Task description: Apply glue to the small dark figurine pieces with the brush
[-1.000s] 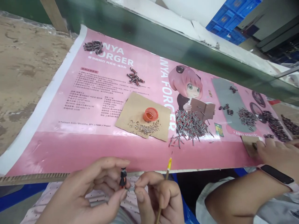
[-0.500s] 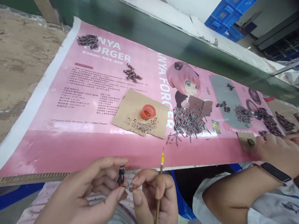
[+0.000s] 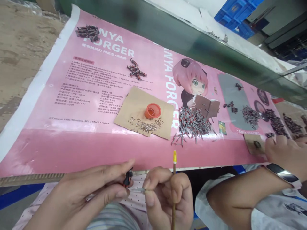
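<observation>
Pinching a small black-and-red part (image 3: 128, 179) between thumb and fingers of the left hand (image 3: 96, 191) at lower centre of the frame, just below the near edge of the pink printed sheet (image 3: 79, 150). Gripping a thin metal pin (image 3: 138, 190) between thumb and forefinger of the right hand (image 3: 168, 198), with a slim brush (image 3: 174, 179) tucked in the same closed fist. Both hands closed on their items, neither open.

Orientation: pin lying roughly horizontal, long axis running left to right, free tip pointing left toward the black-and-red part and almost touching it. Part standing near upright, slightly tilted, long axis running up and down the frame. Brush upright, yellow tip pointing toward the top of the frame.

Progress, judged from the layout: pin and part being brought together, seating not confirmed from this view. Small clusters of dark red-and-black pieces lying at upper left (image 3: 87, 32) and upper centre (image 3: 136, 71), apparently finished units. A large heap of grey pins (image 3: 193, 123) waiting at centre right, so much apparently remaining. An orange cap (image 3: 152, 111) resting on a cardboard piece (image 3: 134, 108) with fine metal bits (image 3: 146, 125) just beside it.

At right edge, a co-worker's hand (image 3: 285, 151) wearing a wrist band (image 3: 283, 175), working apart.
</observation>
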The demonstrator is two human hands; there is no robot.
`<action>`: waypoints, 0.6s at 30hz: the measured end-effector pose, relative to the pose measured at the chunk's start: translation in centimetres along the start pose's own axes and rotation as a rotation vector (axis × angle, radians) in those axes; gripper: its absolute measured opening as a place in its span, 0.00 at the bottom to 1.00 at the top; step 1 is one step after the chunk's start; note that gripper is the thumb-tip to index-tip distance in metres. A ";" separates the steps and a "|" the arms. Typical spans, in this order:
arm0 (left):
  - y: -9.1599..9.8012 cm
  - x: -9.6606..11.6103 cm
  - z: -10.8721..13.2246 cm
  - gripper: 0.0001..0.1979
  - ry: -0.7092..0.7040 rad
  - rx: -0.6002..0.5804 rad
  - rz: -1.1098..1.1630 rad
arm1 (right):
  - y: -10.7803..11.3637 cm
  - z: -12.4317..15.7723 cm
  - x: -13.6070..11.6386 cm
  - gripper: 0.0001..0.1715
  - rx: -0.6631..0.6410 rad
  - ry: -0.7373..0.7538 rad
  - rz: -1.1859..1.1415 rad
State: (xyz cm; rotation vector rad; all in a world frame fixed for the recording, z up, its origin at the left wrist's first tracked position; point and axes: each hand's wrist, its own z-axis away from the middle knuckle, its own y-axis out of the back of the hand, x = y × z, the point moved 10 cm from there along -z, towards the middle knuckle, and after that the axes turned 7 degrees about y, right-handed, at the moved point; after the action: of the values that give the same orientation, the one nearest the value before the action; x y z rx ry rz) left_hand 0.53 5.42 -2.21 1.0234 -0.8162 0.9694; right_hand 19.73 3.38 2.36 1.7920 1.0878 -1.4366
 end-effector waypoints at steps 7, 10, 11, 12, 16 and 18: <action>-0.2 0.7 -0.3 0.16 -0.048 0.022 -0.023 | -0.2 2.5 -0.6 0.20 -0.157 0.137 -0.081; 0.0 1.0 -0.2 0.15 -0.063 0.030 -0.032 | 0.4 3.2 0.1 0.20 0.029 -0.016 -0.099; 0.2 1.1 -0.2 0.14 -0.068 0.034 -0.035 | 0.4 3.4 0.2 0.21 0.077 -0.048 -0.084; 0.4 1.2 -0.2 0.14 -0.074 0.038 -0.038 | 0.2 3.5 0.2 0.22 0.094 -0.048 -0.063; 0.5 2.5 -0.4 0.09 -0.203 -0.054 -0.019 | -0.2 3.1 -1.0 0.25 0.172 0.160 -0.016; 0.2 3.3 -0.3 0.10 -0.287 -0.142 -0.002 | -0.1 2.9 -1.2 0.27 0.196 0.235 0.017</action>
State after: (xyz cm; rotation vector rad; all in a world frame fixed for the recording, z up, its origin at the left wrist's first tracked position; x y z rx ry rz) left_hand 1.54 6.61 0.75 1.0525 -1.1051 0.7603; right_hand 18.15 0.74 2.84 2.1466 1.0733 -1.3889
